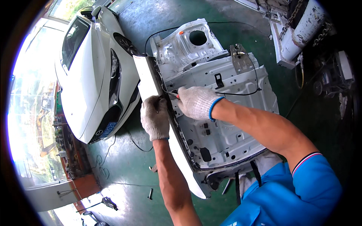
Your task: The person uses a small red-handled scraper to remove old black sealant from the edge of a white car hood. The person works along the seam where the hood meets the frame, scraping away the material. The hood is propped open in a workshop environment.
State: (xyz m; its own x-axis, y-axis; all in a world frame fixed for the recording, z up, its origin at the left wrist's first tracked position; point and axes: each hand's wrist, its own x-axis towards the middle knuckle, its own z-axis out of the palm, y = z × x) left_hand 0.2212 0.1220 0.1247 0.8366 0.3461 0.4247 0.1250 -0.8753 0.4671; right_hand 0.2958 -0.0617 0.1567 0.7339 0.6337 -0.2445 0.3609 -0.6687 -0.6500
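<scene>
A large white car body section (241,101) lies in front of me, with holes, ribs and a dark seam along its left edge. A smooth white outer panel (148,77) runs along that edge. My left hand (155,118), in a white knitted glove with dark-stained fingers, is closed at this edge, its fingers curled on the panel. My right hand (198,101), gloved too with a blue cuff, grips a thin metal-tipped hand tool (172,93) with a bit of red on it. The tool's tip points left at the seam; its handle is hidden in the glove.
A white car (90,75) stands at the left. Black cables (137,145) lie on the green floor, and one (241,94) crosses the body section. A white post with chains (307,28) rises at the far right. A short metal tube (150,194) lies near the lower edge.
</scene>
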